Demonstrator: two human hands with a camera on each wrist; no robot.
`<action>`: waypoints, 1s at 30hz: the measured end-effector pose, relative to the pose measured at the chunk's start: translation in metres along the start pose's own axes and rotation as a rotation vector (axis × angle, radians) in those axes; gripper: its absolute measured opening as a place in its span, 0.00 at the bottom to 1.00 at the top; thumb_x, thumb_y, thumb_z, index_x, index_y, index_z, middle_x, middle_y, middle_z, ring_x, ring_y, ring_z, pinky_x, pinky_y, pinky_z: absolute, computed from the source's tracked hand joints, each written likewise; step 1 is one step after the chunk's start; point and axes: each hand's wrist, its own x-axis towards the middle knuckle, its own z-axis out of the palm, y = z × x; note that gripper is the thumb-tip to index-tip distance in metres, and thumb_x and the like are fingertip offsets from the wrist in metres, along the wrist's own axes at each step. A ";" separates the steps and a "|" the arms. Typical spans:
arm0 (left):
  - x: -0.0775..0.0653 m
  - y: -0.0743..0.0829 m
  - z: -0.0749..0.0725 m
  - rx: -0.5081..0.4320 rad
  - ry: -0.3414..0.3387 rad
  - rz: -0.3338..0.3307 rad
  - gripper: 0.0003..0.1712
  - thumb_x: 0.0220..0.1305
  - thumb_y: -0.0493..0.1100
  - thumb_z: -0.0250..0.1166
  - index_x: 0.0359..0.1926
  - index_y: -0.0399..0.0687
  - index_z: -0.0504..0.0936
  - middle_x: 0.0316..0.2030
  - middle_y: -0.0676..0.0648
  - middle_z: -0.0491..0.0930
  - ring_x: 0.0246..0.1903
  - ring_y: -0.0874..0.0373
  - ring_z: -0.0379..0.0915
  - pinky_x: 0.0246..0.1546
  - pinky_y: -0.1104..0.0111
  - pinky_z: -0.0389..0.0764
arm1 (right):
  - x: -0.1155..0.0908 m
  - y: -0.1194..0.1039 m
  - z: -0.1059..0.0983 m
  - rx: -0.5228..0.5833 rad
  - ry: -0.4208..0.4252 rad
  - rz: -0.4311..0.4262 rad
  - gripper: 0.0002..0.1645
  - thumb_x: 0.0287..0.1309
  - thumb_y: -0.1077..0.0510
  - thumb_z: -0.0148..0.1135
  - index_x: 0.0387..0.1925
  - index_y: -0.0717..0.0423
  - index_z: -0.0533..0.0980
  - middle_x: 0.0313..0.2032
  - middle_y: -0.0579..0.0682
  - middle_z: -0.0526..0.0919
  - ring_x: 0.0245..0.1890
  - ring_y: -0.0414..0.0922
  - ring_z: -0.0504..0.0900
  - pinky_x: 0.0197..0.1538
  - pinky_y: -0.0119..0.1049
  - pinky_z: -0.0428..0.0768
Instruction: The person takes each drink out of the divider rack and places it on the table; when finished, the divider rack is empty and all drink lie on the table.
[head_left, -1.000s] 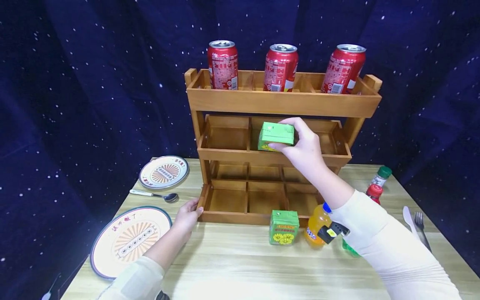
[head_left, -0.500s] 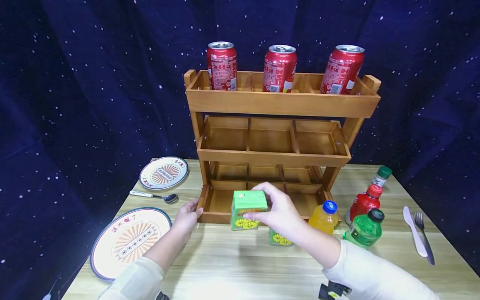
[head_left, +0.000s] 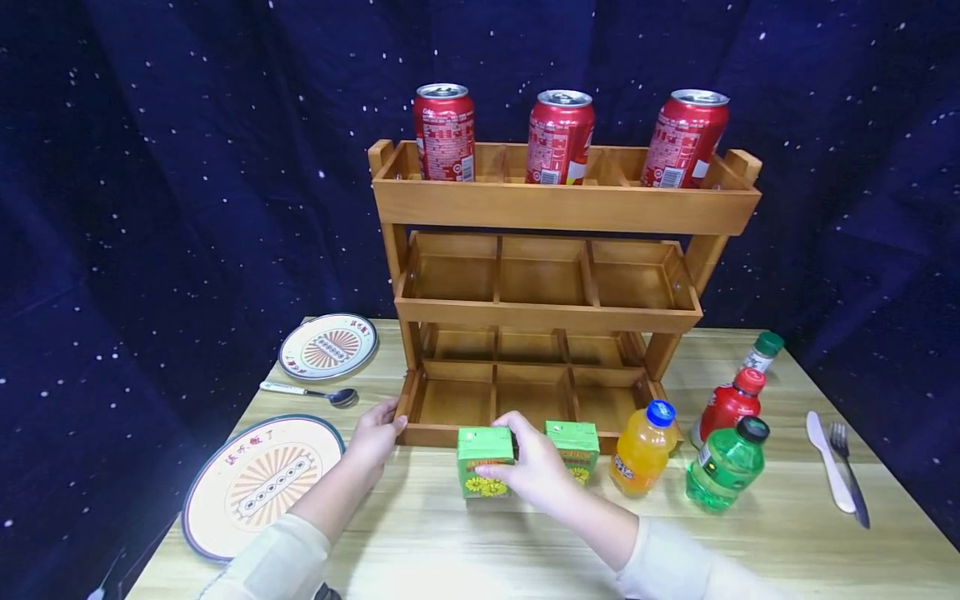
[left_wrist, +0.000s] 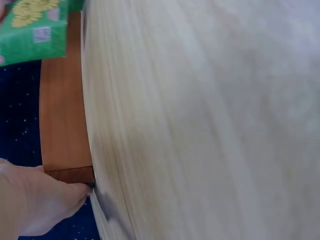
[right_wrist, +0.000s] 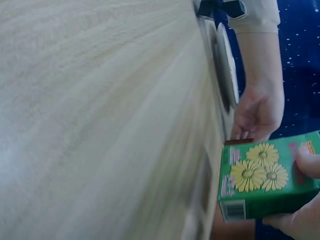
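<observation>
My right hand [head_left: 536, 467] holds a green drink carton [head_left: 486, 462] with yellow flowers, thumb in front and fingers behind. The carton is upright in front of the rack's bottom tier; whether it touches the table I cannot tell. In the right wrist view the same carton [right_wrist: 265, 175] shows its flowered face. My left hand [head_left: 375, 433] grips the lower left corner of the three-tier wooden rack [head_left: 562, 208]. The left wrist view shows that hand [left_wrist: 40, 200] with its thumb at the rack's corner. A second green carton [head_left: 573, 442], partly covered by my right hand, stands just right.
Red cans [head_left: 444, 133] stand in the rack's top tier. An orange drink bottle [head_left: 643, 450], a green bottle [head_left: 726, 467], a red bottle [head_left: 729, 408] and a green-capped shaker [head_left: 763, 353] stand right, beside a knife [head_left: 828, 467] and fork [head_left: 849, 475]. Plates [head_left: 327, 346] and a spoon [head_left: 341, 397] lie left.
My right hand has carried the green carton from the middle tier down and left to the front of the rack, beside the other carton. My left hand stays on the rack's corner.
</observation>
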 end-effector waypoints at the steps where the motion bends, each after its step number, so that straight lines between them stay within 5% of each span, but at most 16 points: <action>1: 0.000 0.000 0.000 0.000 0.001 -0.003 0.28 0.62 0.30 0.48 0.63 0.29 0.54 0.60 0.31 0.56 0.60 0.41 0.53 0.61 0.54 0.55 | 0.000 0.001 0.002 -0.017 0.011 0.003 0.29 0.38 0.56 0.72 0.44 0.51 0.68 0.34 0.45 0.77 0.33 0.42 0.76 0.32 0.34 0.77; 10: 0.000 -0.001 0.002 -0.001 -0.010 0.003 0.28 0.62 0.30 0.48 0.63 0.28 0.54 0.61 0.30 0.56 0.60 0.40 0.53 0.60 0.54 0.55 | 0.002 0.013 0.010 -0.097 0.042 0.069 0.29 0.48 0.57 0.66 0.51 0.52 0.64 0.42 0.51 0.76 0.43 0.48 0.74 0.46 0.47 0.74; 17: 0.000 -0.003 0.002 -0.004 -0.010 0.010 0.28 0.62 0.30 0.48 0.63 0.29 0.54 0.61 0.31 0.55 0.60 0.41 0.52 0.61 0.54 0.54 | -0.005 -0.008 -0.004 -0.118 0.002 0.026 0.42 0.54 0.57 0.60 0.64 0.58 0.49 0.64 0.54 0.56 0.62 0.48 0.56 0.63 0.46 0.57; 23: 0.001 -0.003 0.000 0.000 -0.018 0.006 0.28 0.63 0.31 0.48 0.63 0.29 0.54 0.61 0.31 0.55 0.60 0.41 0.52 0.61 0.54 0.53 | 0.004 -0.082 -0.088 -0.045 0.081 -0.192 0.40 0.55 0.54 0.58 0.64 0.58 0.52 0.64 0.48 0.56 0.63 0.41 0.55 0.63 0.37 0.55; 27: 0.001 -0.001 -0.002 -0.002 -0.017 0.007 0.28 0.63 0.31 0.48 0.63 0.29 0.53 0.62 0.31 0.54 0.61 0.41 0.51 0.62 0.54 0.52 | 0.023 -0.149 -0.166 -0.013 0.327 -0.339 0.34 0.55 0.62 0.59 0.61 0.61 0.57 0.61 0.51 0.64 0.61 0.42 0.61 0.63 0.33 0.57; 30: 0.001 0.000 -0.002 -0.001 -0.026 0.007 0.28 0.63 0.30 0.47 0.63 0.28 0.52 0.62 0.31 0.54 0.61 0.41 0.50 0.62 0.55 0.53 | 0.046 -0.173 -0.221 -0.027 0.563 -0.346 0.35 0.50 0.61 0.63 0.59 0.59 0.59 0.59 0.50 0.68 0.59 0.38 0.63 0.61 0.26 0.57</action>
